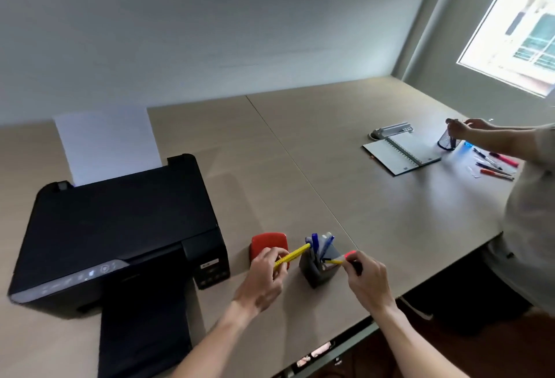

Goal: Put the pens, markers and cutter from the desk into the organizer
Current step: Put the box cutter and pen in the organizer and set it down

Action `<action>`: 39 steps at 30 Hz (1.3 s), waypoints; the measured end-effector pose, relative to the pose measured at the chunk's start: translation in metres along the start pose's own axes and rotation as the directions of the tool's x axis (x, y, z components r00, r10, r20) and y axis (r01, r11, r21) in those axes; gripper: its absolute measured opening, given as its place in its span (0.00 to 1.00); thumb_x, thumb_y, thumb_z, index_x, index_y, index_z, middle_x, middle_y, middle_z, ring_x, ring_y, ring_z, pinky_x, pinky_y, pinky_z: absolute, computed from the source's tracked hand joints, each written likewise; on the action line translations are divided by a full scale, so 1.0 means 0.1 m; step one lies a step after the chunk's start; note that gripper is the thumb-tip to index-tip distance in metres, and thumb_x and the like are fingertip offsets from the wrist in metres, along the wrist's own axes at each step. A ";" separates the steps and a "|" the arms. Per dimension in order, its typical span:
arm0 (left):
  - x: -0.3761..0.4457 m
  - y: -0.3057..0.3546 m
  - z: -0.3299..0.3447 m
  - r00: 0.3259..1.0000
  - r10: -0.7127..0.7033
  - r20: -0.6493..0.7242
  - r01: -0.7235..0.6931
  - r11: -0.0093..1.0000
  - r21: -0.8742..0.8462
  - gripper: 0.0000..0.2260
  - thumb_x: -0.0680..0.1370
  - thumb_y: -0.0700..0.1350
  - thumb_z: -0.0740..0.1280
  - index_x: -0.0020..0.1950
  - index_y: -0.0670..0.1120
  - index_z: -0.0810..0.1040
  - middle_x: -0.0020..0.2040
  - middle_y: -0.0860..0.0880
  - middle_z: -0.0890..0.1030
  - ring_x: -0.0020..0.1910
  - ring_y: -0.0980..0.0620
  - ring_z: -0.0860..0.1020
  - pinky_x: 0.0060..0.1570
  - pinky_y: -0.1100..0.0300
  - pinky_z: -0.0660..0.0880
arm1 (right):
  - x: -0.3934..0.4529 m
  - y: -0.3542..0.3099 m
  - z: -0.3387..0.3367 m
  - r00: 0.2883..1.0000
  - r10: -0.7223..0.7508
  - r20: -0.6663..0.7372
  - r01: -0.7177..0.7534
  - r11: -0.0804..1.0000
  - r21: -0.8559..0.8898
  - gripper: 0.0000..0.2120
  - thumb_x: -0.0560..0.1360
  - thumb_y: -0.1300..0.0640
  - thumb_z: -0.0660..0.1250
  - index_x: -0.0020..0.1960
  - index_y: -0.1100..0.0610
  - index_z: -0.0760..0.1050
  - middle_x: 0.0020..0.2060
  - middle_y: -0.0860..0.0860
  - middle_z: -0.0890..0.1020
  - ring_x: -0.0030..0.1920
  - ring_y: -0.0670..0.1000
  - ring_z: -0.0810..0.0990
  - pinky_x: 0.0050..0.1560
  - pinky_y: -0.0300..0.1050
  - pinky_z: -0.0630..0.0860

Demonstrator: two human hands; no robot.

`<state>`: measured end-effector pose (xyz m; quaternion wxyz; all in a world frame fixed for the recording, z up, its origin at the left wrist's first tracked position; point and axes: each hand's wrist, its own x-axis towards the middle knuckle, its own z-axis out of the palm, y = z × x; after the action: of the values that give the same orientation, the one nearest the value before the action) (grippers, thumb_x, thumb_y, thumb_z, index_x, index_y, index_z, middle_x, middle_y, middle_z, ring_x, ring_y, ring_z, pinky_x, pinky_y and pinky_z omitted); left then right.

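Note:
A dark grey organizer (315,269) stands near the desk's front edge, with several blue and grey pens (319,244) upright in it. My left hand (265,272) grips a yellow ribbed cutter (292,256), its tip tilted up against the organizer's left rim. My right hand (365,277) pinches a thin item with a pink-red end (350,255) and a yellow tip (332,261) pointing into the organizer from the right.
A red pad-like case (267,242) lies behind my left hand. A black printer (117,236) with paper fills the left. Far right, another person (528,227) handles a mesh cup (447,142) beside an open notebook (402,152) and loose pens (495,166).

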<state>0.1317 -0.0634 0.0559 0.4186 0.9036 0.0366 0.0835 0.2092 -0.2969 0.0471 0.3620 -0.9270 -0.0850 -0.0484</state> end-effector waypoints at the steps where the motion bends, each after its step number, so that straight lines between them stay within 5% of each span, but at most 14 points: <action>1: 0.05 0.04 0.03 1.000 0.003 -0.008 -0.003 1.000 0.011 0.08 0.77 0.41 0.65 0.55 0.47 0.78 0.47 0.53 0.75 0.41 0.60 0.72 0.43 0.80 0.65 | 0.05 0.00 0.02 0.999 0.037 0.012 -0.037 0.999 0.014 0.04 0.71 0.60 0.72 0.39 0.54 0.79 0.31 0.46 0.81 0.33 0.48 0.78 0.34 0.36 0.69; 6: 0.25 0.16 0.12 0.999 0.033 -0.013 -0.032 0.999 0.013 0.05 0.75 0.42 0.67 0.49 0.49 0.79 0.42 0.54 0.77 0.38 0.60 0.74 0.39 0.75 0.67 | 0.24 0.03 0.10 0.967 0.174 0.184 -0.168 0.985 -0.050 0.04 0.68 0.53 0.75 0.39 0.53 0.82 0.34 0.48 0.81 0.37 0.51 0.79 0.38 0.48 0.76; 9: 0.32 0.21 0.13 0.999 0.024 -0.032 -0.025 0.999 -0.023 0.05 0.75 0.42 0.67 0.46 0.52 0.74 0.36 0.55 0.77 0.33 0.59 0.75 0.32 0.67 0.69 | 0.24 0.02 0.16 0.950 0.172 0.261 -0.162 0.985 -0.057 0.08 0.66 0.51 0.76 0.43 0.52 0.81 0.35 0.45 0.81 0.37 0.48 0.78 0.36 0.44 0.73; 12: 0.37 0.25 0.15 1.000 -0.005 -0.025 0.004 0.999 -0.034 0.07 0.74 0.43 0.68 0.45 0.52 0.71 0.33 0.56 0.75 0.31 0.59 0.74 0.30 0.65 0.70 | 0.10 0.01 0.19 0.973 0.120 0.196 -0.132 0.990 0.046 0.18 0.66 0.61 0.71 0.51 0.46 0.72 0.33 0.42 0.80 0.34 0.43 0.77 0.38 0.42 0.74; 17: 0.47 0.33 0.25 0.999 0.004 0.051 -0.004 1.000 -0.006 0.05 0.75 0.43 0.67 0.47 0.52 0.72 0.36 0.56 0.78 0.35 0.58 0.76 0.34 0.64 0.72 | -0.13 0.19 0.22 0.973 0.191 0.129 -0.198 0.979 0.045 0.20 0.65 0.66 0.64 0.53 0.49 0.69 0.34 0.50 0.76 0.35 0.51 0.77 0.37 0.52 0.78; 23: 0.61 0.38 0.53 0.998 -0.007 0.062 0.006 1.000 0.010 0.03 0.77 0.41 0.66 0.49 0.47 0.74 0.42 0.47 0.80 0.42 0.49 0.78 0.41 0.61 0.70 | -0.14 0.22 0.27 0.955 0.250 0.157 -0.265 0.961 0.078 0.34 0.64 0.56 0.73 0.66 0.52 0.63 0.45 0.50 0.76 0.43 0.52 0.79 0.45 0.49 0.78; 30: 0.74 0.52 0.75 0.983 -0.122 0.139 0.081 0.960 0.268 0.09 0.75 0.37 0.59 0.55 0.42 0.72 0.53 0.41 0.73 0.48 0.39 0.79 0.47 0.49 0.74 | -0.03 0.18 0.37 0.934 0.289 0.209 -0.315 0.944 0.100 0.56 0.53 0.39 0.78 0.74 0.57 0.57 0.63 0.56 0.74 0.63 0.56 0.74 0.61 0.52 0.75; 35: 0.72 0.55 0.84 0.969 -0.172 0.176 0.089 0.911 0.402 0.17 0.75 0.45 0.58 0.64 0.47 0.65 0.57 0.41 0.67 0.48 0.37 0.78 0.47 0.46 0.75 | 0.00 0.20 0.43 0.933 0.282 0.226 -0.315 0.941 0.126 0.46 0.52 0.38 0.76 0.65 0.54 0.68 0.56 0.51 0.77 0.58 0.52 0.76 0.52 0.41 0.72; 39: 0.74 0.49 0.74 0.954 -0.143 0.264 0.056 0.948 0.312 0.23 0.75 0.42 0.58 0.69 0.49 0.60 0.59 0.42 0.65 0.48 0.37 0.76 0.48 0.46 0.75 | 0.00 0.21 0.50 0.932 0.299 0.207 -0.329 0.935 0.129 0.34 0.54 0.43 0.80 0.54 0.50 0.70 0.48 0.48 0.77 0.50 0.52 0.78 0.46 0.47 0.76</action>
<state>0.2181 -0.1408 0.0550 0.2806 0.9563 0.0346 -0.0745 0.2149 -0.2778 -0.0036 0.4296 -0.8967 0.0280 0.1032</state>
